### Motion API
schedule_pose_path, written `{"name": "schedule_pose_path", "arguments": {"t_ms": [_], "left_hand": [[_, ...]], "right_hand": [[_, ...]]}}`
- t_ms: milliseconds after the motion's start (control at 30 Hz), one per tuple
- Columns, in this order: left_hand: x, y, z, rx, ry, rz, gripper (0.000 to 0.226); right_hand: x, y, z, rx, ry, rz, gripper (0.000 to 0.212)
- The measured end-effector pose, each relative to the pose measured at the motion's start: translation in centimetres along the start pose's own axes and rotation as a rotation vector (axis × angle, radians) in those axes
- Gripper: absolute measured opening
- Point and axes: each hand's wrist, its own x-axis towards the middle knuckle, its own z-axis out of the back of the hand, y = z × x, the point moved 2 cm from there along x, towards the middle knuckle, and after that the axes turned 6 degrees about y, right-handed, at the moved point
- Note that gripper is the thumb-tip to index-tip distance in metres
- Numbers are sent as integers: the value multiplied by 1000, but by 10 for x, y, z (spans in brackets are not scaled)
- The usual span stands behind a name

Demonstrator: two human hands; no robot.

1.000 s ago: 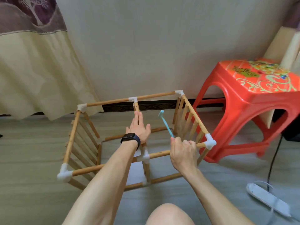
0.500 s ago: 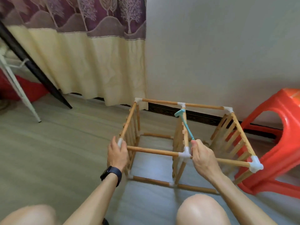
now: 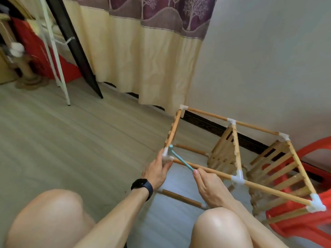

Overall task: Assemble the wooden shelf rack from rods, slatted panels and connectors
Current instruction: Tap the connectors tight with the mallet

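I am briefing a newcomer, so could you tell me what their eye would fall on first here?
The wooden rack stands on the floor at centre right. The left hand grips its near-left white connector while the right hand holds a teal hammer, head at that connector. A red stool sits at the right edge, partly behind the rack.

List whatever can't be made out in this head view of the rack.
- Corner connector: the left hand gripping it covers its lower part, so how well it is seated is unclear.
- Teal hammer: the end of the handle is hidden inside the right hand.
- Lower front rod: its right joint is behind the right wrist.
- Red stool: cut off by the right edge and partly behind the rack.
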Motion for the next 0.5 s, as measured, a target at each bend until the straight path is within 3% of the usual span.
{"name": "schedule_pose_path", "arguments": {"t_ms": [100, 200, 300, 433, 500], "left_hand": [[1, 14, -1, 57, 31, 75, 30], [2, 24, -2, 120, 52, 119, 42], [4, 26, -2, 148, 39, 118, 40], [6, 32, -4, 199, 17, 103, 35], [6, 32, -4, 217, 10, 102, 35]], "right_hand": [[-2, 2, -2, -35, 11, -9, 42], [0, 5, 3, -61, 55, -44, 43], [4, 12, 15, -133, 58, 20, 42], [3, 17, 24, -63, -202, 227, 50], [6, 17, 18, -146, -111, 203, 49]]}}
